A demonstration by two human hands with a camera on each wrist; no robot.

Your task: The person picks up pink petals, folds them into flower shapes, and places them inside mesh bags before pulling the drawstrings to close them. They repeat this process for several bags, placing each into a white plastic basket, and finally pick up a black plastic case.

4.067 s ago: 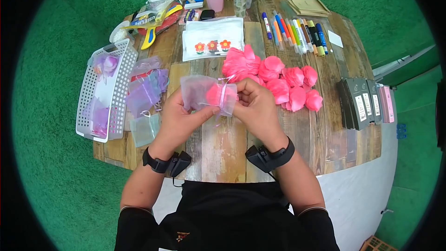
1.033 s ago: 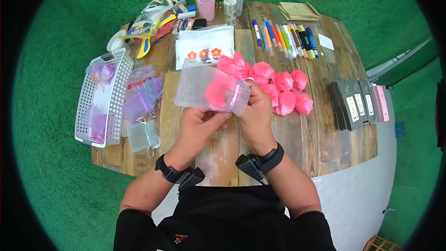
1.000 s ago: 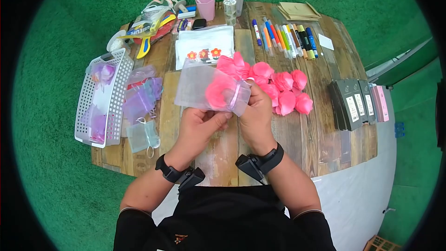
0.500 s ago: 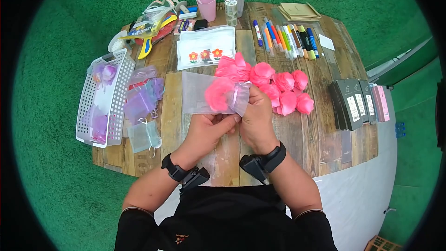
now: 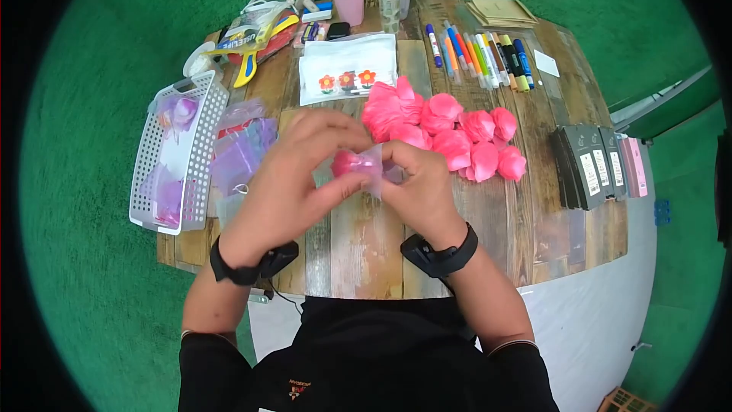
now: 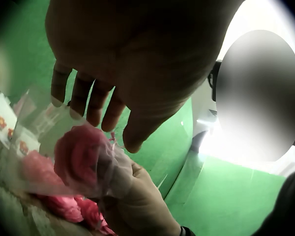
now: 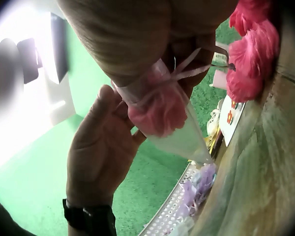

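A sheer organza pouch (image 5: 371,168) with a pink artificial flower (image 7: 160,115) inside is held up over the table. My right hand (image 5: 423,187) pinches its gathered neck, where a thin ribbon drawstring (image 7: 194,71) hangs out in the right wrist view. My left hand (image 5: 282,179) is beside the pouch's body, its fingers extended and partly hiding it in the head view. From the left wrist camera, those fingers (image 6: 96,101) hang straight over the flower, not curled round the pouch. Several loose pink flower heads (image 5: 451,145) lie just beyond the hands.
At left stands a white perforated basket (image 5: 200,145) with purple pouches inside; more purple pouches (image 5: 242,154) lie beside it. Behind are a flower-print zip pouch (image 5: 349,57), a pink cup (image 5: 349,4) and a row of markers (image 5: 488,61). Black boxes (image 5: 581,168) stand at right.
My left hand has let go near the pouch's neck and moved up and left along its body, fingers spread out. The right hand keeps its pinch on the neck.
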